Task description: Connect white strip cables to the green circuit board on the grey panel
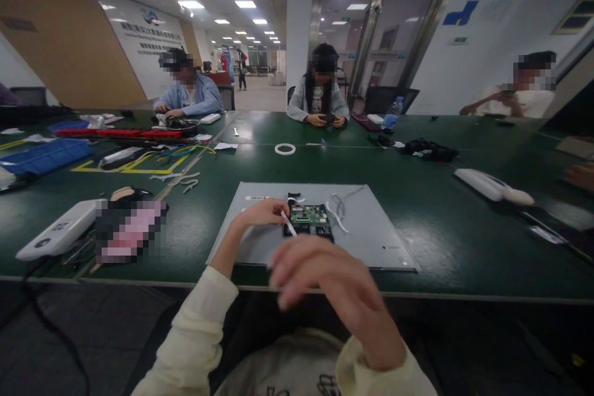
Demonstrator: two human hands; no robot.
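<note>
My left hand (265, 213) is over the left part of a flat grey panel (371, 241), its fingertips pinched on a narrow white strip (288, 223). Whether the strip is tape or a flat cable I cannot make out. Beside the fingertips, a green circuit board (309, 214) sits in a black frame (320, 230) on the panel. My right hand (320, 272) is raised in front of the panel's near edge, closer to me; motion blurs its fingers, and nothing shows clearly in them. It hides the near part of the black frame. Pale cables (338, 213) lie to the right of the board.
The green table (440, 223) holds a white power unit (60, 229) at left, a blue tray (46, 154), a tape roll (284, 149) beyond the panel, and a white device (492, 185) at right. Several people sit around the table; one person (318, 93) faces me.
</note>
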